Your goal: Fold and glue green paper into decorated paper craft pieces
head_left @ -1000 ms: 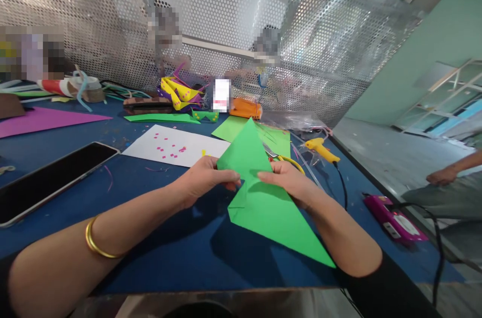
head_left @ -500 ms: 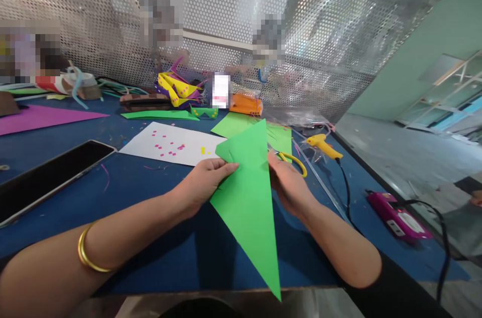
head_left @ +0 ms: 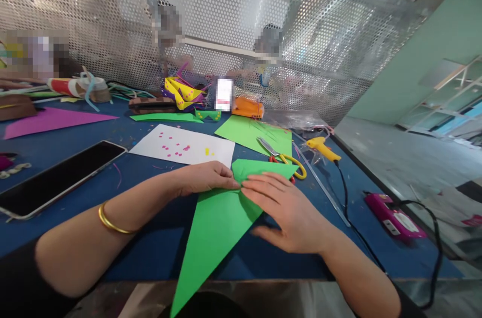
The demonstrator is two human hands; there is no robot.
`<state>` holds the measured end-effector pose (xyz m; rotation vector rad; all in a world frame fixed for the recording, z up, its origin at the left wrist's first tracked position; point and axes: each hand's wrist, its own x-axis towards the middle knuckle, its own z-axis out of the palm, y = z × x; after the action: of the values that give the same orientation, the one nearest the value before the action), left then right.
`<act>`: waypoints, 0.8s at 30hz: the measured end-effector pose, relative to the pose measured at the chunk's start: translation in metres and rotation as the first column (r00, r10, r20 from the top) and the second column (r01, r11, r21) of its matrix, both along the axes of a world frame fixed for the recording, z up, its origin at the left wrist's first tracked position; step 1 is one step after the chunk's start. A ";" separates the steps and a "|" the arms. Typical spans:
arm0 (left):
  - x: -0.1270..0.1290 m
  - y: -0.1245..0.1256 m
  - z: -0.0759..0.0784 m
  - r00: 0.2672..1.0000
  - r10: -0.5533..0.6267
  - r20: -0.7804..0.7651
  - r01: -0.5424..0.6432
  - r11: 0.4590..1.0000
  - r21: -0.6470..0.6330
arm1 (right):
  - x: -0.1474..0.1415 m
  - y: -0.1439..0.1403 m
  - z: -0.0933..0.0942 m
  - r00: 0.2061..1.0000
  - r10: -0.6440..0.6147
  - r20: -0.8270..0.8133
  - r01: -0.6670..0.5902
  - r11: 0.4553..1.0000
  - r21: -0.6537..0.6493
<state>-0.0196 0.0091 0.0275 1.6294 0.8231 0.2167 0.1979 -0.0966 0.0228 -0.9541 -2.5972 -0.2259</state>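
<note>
Nearest us, the long tip of the green paper (head_left: 214, 232) pokes past the near edge of the blue table (head_left: 150, 243), its long axis slanting up and away to the right. At its far, wider end, the left hand (head_left: 209, 177) has the left edge pinched between thumb and fingers. And here's the right hand (head_left: 291, 207), fingers laid flat across the fold, thumb spread well apart, nothing clenched! Both hands work that far end (the right covers more of it), so most of the length lies on the wearer's side of the grip. Just beyond sit the scissors (head_left: 288, 159), then the dotted white sheet (head_left: 220, 150) and, farther back, a light green sheet (head_left: 241, 130).
</note>
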 end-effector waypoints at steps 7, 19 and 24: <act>0.000 -0.009 0.005 0.996 -0.059 -0.068 0.076 0.957 0.279 | -0.023 -0.045 -0.034 0.979 -0.167 0.117 0.130 0.954 0.271; -0.051 -0.101 -0.017 0.886 -0.148 -0.440 0.439 0.575 0.691 | -0.059 -0.074 -0.053 0.910 -0.413 0.021 0.414 0.910 -0.030; -0.058 -0.105 -0.038 0.901 -0.124 -0.416 0.419 0.499 0.759 | -0.065 -0.085 -0.063 0.894 -0.447 -0.012 0.445 0.893 -0.069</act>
<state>-0.0772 -0.0959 -0.0108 2.7687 0.6950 0.1228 0.1330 -0.1816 -0.0401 -1.5621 -2.3356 -0.2431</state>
